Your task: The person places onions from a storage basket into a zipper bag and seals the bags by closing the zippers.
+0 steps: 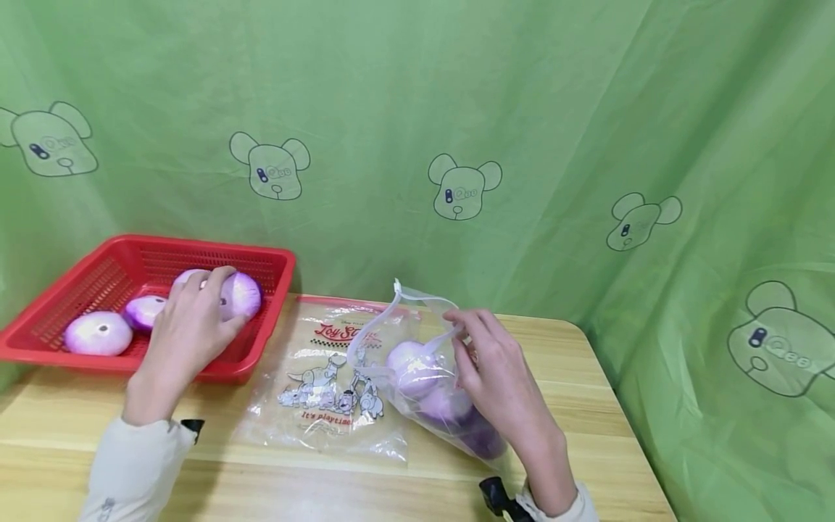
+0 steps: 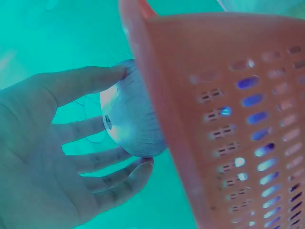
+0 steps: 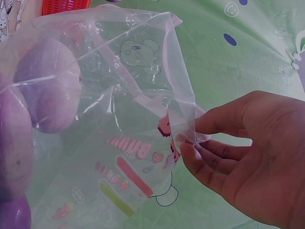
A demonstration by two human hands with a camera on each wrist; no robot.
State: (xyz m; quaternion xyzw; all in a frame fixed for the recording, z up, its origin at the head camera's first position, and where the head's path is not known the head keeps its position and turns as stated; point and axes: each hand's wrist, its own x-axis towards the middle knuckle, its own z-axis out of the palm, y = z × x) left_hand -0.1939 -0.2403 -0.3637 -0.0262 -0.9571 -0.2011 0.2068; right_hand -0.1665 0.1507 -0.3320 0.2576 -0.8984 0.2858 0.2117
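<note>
My left hand reaches into the red basket and grips a purple-and-white onion at its right end. In the left wrist view, thumb and fingers curve round that onion, partly hidden by the basket wall. My right hand pinches the rim of a clear zip bag between thumb and fingers, and the bag's mouth gapes. Several onions lie inside the bag; the right wrist view shows them through the plastic, away from the pinching right hand.
More onions sit in the left of the basket. A flat clear bag with printed cartoon figures lies on the wooden table between basket and filled bag. A green curtain hangs close behind and along the right side.
</note>
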